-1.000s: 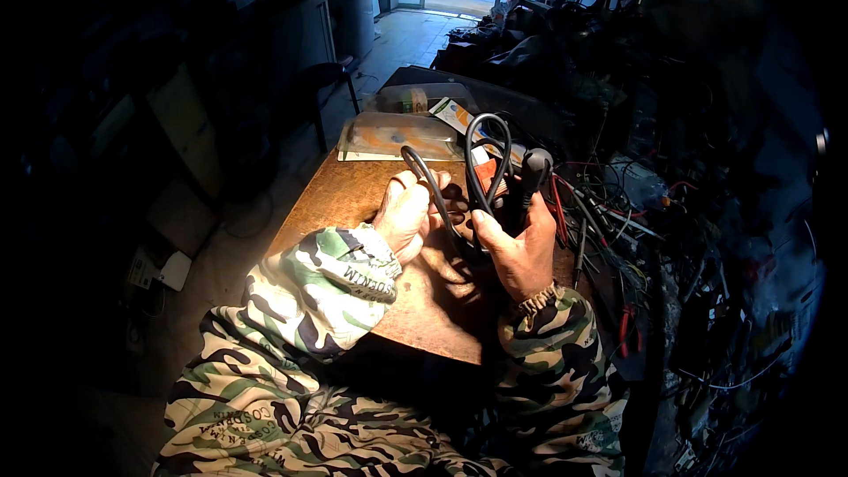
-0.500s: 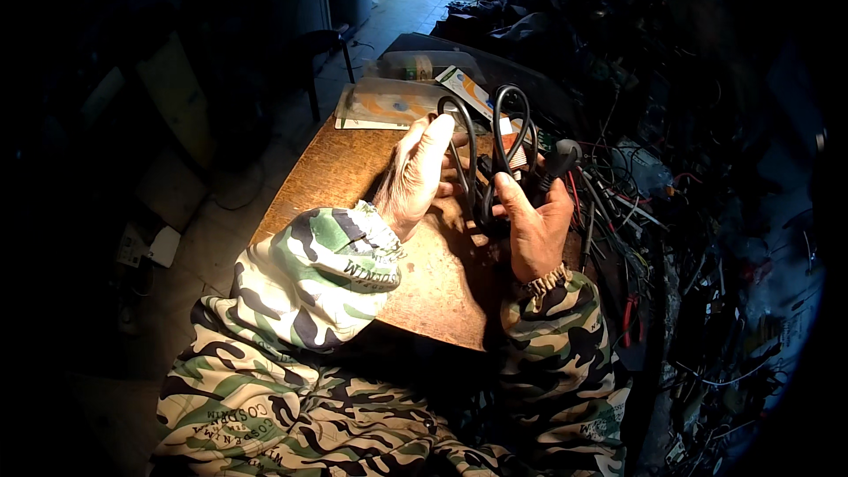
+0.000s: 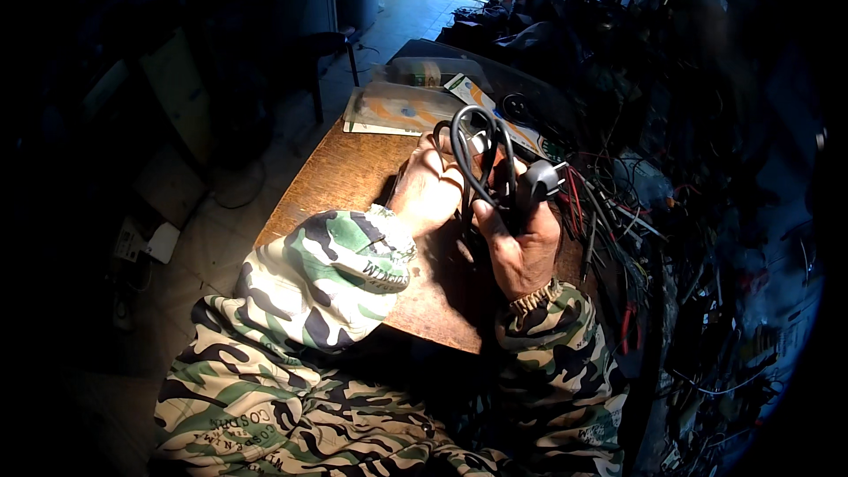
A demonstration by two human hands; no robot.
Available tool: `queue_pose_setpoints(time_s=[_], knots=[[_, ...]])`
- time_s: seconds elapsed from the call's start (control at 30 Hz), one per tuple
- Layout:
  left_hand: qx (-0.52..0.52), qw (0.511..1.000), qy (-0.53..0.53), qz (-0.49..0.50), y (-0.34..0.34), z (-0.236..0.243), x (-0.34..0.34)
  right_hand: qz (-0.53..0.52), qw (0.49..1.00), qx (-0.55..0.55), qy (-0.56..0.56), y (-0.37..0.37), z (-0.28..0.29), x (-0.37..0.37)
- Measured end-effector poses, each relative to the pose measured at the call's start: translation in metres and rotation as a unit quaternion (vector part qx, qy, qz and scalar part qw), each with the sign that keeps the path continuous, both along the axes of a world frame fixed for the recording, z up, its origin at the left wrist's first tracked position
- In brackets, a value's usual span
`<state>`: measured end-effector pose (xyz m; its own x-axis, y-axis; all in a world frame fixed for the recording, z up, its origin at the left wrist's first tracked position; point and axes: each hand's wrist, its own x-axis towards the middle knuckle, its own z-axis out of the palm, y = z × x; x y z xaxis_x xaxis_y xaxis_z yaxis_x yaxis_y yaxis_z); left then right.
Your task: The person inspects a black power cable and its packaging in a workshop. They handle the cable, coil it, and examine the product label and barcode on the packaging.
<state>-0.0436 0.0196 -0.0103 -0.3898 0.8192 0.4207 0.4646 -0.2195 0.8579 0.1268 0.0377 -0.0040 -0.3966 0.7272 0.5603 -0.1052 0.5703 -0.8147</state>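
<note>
A black power cord (image 3: pixel 456 143) is gathered in upright loops above the wooden tabletop (image 3: pixel 322 168). My right hand (image 3: pixel 526 252) grips its lower part, with the thumb pressed along the near side. From the top of that hand sticks out the cord's black plug (image 3: pixel 540 178), metal pins pointing right. On the other side of the loops, my left hand (image 3: pixel 428 190) is closed against the cord with curled fingers. The loops and the shadow partly hide its fingertips.
Clear plastic packages with orange print (image 3: pixel 411 108) lie at the table's far end, near a printed card (image 3: pixel 468 88). Along the right side runs a dark heap of loose wires (image 3: pixel 618 212), with red-handled pliers (image 3: pixel 628 327) nearby. A dark stool (image 3: pixel 322 46) stands beyond, left.
My left hand has turned and closed from outstretched fingers onto the cord. My right hand has shifted slightly left; the loops are drawn closer together and the plug's pins now point right.
</note>
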Motion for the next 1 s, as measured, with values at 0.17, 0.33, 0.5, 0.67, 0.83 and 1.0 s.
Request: queue_pose_setpoints(time_s=[0.17, 0.33, 0.5, 0.67, 0.83, 1.0], knots=[[-0.089, 0.996, 0.004, -0.029, 0.003, -0.001, -0.001, -0.081, 0.982, 0.138, -0.105, -0.004, 0.004, 0.000], [-0.002, 0.911, -0.324, -0.255, -0.003, 0.015, 0.005, -0.084, 0.990, 0.079, -0.081, 0.001, 0.002, 0.004], [-0.021, 0.884, -0.356, -0.302, -0.012, 0.025, 0.010, -0.124, 0.982, 0.125, -0.074, 0.006, 0.001, 0.006], [-0.052, 0.882, -0.390, -0.261, -0.009, 0.013, 0.015, -0.193, 0.937, 0.192, -0.220, 0.003, -0.007, 0.008], [-0.002, 0.780, -0.523, -0.344, -0.010, 0.003, 0.007, -0.198, 0.915, 0.238, -0.260, -0.003, -0.003, 0.001], [0.016, 0.756, -0.530, -0.384, -0.022, 0.030, 0.025, -0.234, 0.891, 0.294, -0.255, -0.003, 0.001, 0.005]])
